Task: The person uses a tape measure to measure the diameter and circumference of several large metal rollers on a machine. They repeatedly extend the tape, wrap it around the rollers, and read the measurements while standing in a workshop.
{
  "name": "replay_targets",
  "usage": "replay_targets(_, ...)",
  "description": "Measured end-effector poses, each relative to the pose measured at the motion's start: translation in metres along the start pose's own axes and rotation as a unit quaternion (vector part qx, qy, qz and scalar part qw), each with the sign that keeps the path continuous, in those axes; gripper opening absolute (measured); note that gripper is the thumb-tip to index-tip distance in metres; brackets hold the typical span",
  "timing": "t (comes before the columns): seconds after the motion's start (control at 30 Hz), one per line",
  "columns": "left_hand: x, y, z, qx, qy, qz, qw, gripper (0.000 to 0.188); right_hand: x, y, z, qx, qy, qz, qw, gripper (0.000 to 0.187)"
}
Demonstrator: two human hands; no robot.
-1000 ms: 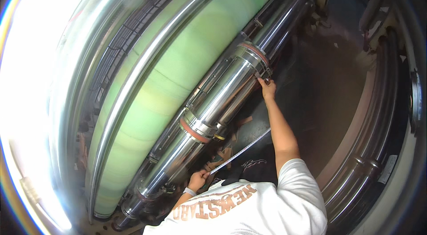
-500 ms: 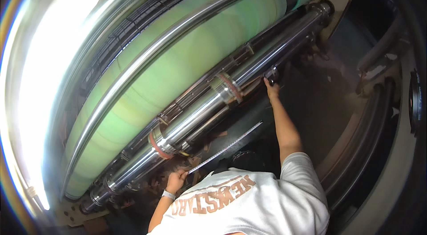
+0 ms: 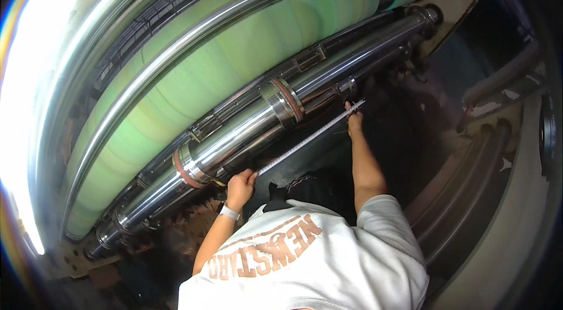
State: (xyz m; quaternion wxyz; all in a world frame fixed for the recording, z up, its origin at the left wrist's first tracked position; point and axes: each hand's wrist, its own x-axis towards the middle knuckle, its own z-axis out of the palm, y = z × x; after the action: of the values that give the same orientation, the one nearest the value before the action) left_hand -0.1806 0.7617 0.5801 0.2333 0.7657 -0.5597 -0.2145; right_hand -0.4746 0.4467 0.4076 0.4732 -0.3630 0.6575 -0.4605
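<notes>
Keeping that white measuring tape (image 3: pixel 311 138) taut and straight is key imo, left hand (image 3: pixel 240 188) pinching its lower end mid-frame, right hand (image 3: pixel 355 119) at the upper-right end (can't tell if it's gripping), below the chrome roller (image 3: pixel 237 130).

We take this for factory hall or industrial workshop. We see big machine filling view: long pale-green roller (image 3: pixel 234 58), curved-looking chrome bar (image 3: pixel 170 63) running along it, polished steel shaft (image 3: pixel 234 131) with red-ringed collar (image 3: pixel 285 100). To right, thick dark pipes or rollers (image 3: pixel 454 198). Upper left, we get harsh white glare. Below shaft, blurred brownish scraps (image 3: pixel 202 216), too indistinct to name.
</notes>
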Motion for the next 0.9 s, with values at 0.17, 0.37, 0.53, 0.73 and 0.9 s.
replay_targets(0.17,0.029,0.014,0.021,0.048,-0.007,-0.054,0.997,0.02,-0.02,-0.027,0.013,0.202,-0.059,0.102,0.972,0.031)
replay_targets(0.37,0.044,0.01,0.027,0.078,0.007,-0.068,0.995,0.021,-0.011,-0.026,0.016,0.231,-0.081,0.103,0.964,0.026)
replay_targets(0.53,0.048,0.01,0.028,0.083,0.014,-0.066,0.994,0.021,-0.017,-0.034,0.013,0.239,-0.1,0.117,0.959,0.03)
replay_targets(0.73,0.052,0.008,0.025,0.089,0.015,-0.087,0.992,0.022,-0.021,-0.041,0.015,0.258,-0.106,0.138,0.95,0.031)
replay_targets(0.9,0.051,-0.003,0.022,0.041,0.009,-0.067,0.997,0.027,-0.028,-0.046,0.021,0.248,-0.103,0.138,0.953,0.032)
